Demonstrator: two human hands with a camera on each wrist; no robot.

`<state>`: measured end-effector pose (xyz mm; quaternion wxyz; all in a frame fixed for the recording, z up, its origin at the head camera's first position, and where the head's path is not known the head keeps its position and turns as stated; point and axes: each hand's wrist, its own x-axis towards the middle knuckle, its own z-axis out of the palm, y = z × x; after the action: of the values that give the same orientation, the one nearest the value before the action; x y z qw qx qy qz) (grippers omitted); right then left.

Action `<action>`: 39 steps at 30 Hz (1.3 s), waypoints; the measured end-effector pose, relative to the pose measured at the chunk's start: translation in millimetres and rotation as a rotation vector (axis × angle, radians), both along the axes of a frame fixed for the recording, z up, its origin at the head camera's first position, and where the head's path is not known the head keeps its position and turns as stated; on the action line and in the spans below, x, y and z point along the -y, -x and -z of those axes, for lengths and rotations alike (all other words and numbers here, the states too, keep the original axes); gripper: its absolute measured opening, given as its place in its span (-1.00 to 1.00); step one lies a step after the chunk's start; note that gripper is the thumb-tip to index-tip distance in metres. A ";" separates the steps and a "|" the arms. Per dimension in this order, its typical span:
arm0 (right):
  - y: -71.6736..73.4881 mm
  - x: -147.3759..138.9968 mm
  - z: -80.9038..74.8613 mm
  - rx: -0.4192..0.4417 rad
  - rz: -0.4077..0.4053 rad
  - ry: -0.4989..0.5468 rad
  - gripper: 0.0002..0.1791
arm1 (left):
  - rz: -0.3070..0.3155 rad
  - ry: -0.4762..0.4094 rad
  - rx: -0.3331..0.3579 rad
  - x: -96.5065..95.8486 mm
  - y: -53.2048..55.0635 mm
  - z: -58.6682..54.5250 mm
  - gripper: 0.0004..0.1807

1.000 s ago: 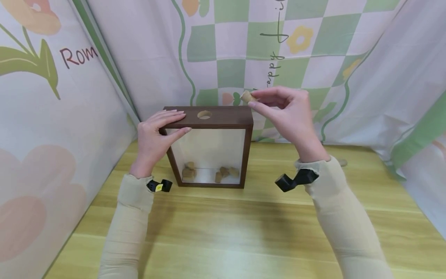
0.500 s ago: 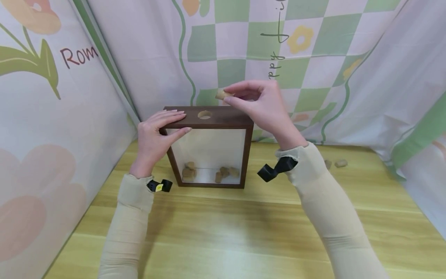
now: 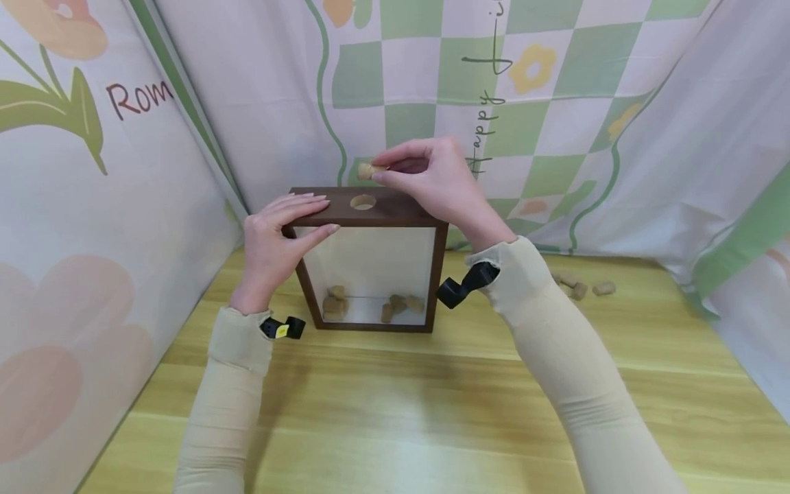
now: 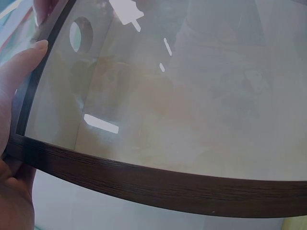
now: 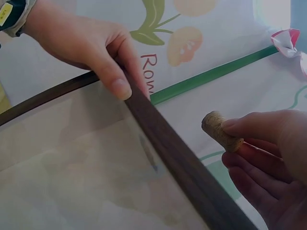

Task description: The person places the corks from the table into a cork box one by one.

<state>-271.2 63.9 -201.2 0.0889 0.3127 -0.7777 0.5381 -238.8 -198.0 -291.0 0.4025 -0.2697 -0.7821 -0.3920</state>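
Observation:
A dark brown wooden box frame (image 3: 440, 274) with a clear front stands upright on the table. A round hole (image 3: 363, 202) opens in its top. My left hand (image 3: 271, 237) grips the top left corner, fingers across the top and thumb on the front edge (image 4: 29, 103). Between thumb and fingertips, my right hand (image 3: 435, 180) pinches a wine cork (image 5: 221, 130), tilted in the right wrist view. In the head view this cork shows just above and behind the hole. Several corks (image 3: 335, 305) lie inside the box at the bottom left, and more corks (image 3: 398, 303) at the bottom right.
Several loose corks (image 3: 577, 288) lie on the wooden table (image 3: 370, 412) to the right of the box, partly behind the right sleeve (image 3: 555, 329). A patterned cloth (image 3: 407, 75) hangs behind the box, and another cloth wall (image 3: 123, 206) stands on the left.
My right hand has carried the cork leftward from beyond the box's right end to above the hole. More loose corks show past the right sleeve. The left hand has stayed in place.

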 end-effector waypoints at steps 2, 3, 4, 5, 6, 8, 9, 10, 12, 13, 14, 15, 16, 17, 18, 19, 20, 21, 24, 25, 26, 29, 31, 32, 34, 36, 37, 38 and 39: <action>2.5 2.0 2.1 -0.012 -0.003 -0.024 -0.79 | 0.000 0.001 -0.006 0.1 -0.1 0.1 -0.59; 3.8 2.7 3.0 -0.021 -0.002 -0.042 -0.80 | -0.001 0.002 -0.007 0.1 -0.1 0.1 -0.59; 4.9 3.3 4.0 -0.029 0.001 -0.062 -0.81 | -0.002 0.002 -0.006 0.1 -0.1 0.0 -0.60; 5.8 3.6 4.9 -0.037 0.006 -0.085 -0.81 | -0.003 0.001 -0.002 0.1 -0.2 0.0 -0.60; 6.6 3.9 5.6 -0.044 0.010 -0.105 -0.81 | -0.005 0.002 0.000 -0.1 -0.3 -0.2 -0.60; 7.4 3.8 6.5 -0.057 0.013 -0.142 -0.81 | -0.009 0.004 0.007 -0.2 -0.5 -0.2 -0.60; 7.7 3.8 6.8 -0.058 0.013 -0.156 -0.80 | -0.010 0.005 0.010 -0.3 -0.5 -0.4 -0.59; 7.8 3.7 7.1 -0.056 0.012 -0.168 -0.80 | -0.012 0.005 0.011 -0.3 -0.5 -0.4 -0.59; 7.7 3.3 7.2 -0.053 0.005 -0.180 -0.78 | -0.012 0.007 0.011 -0.4 -0.6 -0.5 -0.59; 7.5 3.0 7.2 -0.050 0.002 -0.182 -0.78 | -0.013 0.008 0.011 -0.3 -0.6 -0.4 -0.59; 7.5 2.9 7.5 -0.047 -0.002 -0.185 -0.78 | -0.012 0.008 0.011 -0.2 -0.4 -0.3 -0.59; 7.3 2.9 7.6 -0.046 -0.005 -0.185 -0.78 | -0.012 0.008 0.010 -0.2 -0.4 -0.3 -0.59; 7.3 3.0 7.9 -0.045 -0.010 -0.185 -0.78 | -0.012 0.009 0.010 -0.2 -0.3 -0.2 -0.59; 7.2 3.2 8.0 -0.045 -0.014 -0.183 -0.79 | -0.012 0.009 0.011 -0.2 -0.3 -0.1 -0.59; 7.1 3.5 8.3 -0.044 -0.016 -0.182 -0.79 | -0.012 0.009 0.012 -0.1 -0.2 0.0 -0.59; 7.2 3.9 8.7 -0.044 -0.016 -0.181 -0.79 | -0.013 0.010 0.013 -0.1 -0.1 0.1 -0.59; 7.3 4.3 9.1 -0.043 -0.017 -0.180 -0.79 | -0.014 0.011 0.015 0.0 -0.1 0.2 -0.59; 7.1 4.5 9.2 -0.042 -0.015 -0.178 -0.78 | -0.015 0.013 0.015 0.1 -0.2 0.3 -0.59; 6.3 4.9 9.6 -0.029 -0.004 -0.157 -0.74 | -0.015 0.020 0.004 0.4 -0.1 0.3 -0.58; 5.8 5.0 9.5 -0.025 0.001 -0.147 -0.73 | -0.014 0.022 -0.002 0.5 -0.1 0.3 -0.58; 5.5 5.0 9.5 -0.021 0.006 -0.133 -0.72 | -0.011 0.019 -0.004 0.4 -0.1 0.3 -0.58; 4.5 3.6 9.5 0.004 0.029 -0.082 -0.68 | -0.005 0.010 -0.008 0.0 -0.1 -0.1 -0.58; 3.7 1.5 9.3 0.018 0.047 -0.050 -0.66 | -0.005 0.003 -0.003 -0.3 -0.3 -0.3 -0.58; 3.2 0.0 9.1 0.026 0.056 -0.031 -0.66 | -0.007 0.001 0.001 -0.4 -0.3 -0.4 -0.59; 1.7 -3.5 8.8 0.042 0.073 -0.001 -0.64 | -0.011 0.003 0.001 -0.4 -0.3 -0.6 -0.58; 0.2 -7.4 8.9 0.039 0.080 0.033 -0.64 | -0.013 0.004 0.001 -0.5 -0.3 -0.7 -0.58; -0.9 -9.7 9.0 0.036 0.082 0.049 -0.65 | -0.012 0.003 0.000 -0.5 -0.3 -0.8 -0.58; -1.7 -12.2 9.3 0.030 0.085 0.064 -0.65 | -0.012 0.002 0.000 -0.6 -0.3 -0.8 -0.58; -2.6 -14.8 9.5 0.026 0.089 0.073 -0.65 | -0.011 0.001 0.000 -0.7 -0.3 -0.8 -0.58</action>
<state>-268.6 78.6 -210.7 0.1140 0.2672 -0.7717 0.5658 -238.6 -197.3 -290.2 0.4046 -0.2658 -0.7836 -0.3895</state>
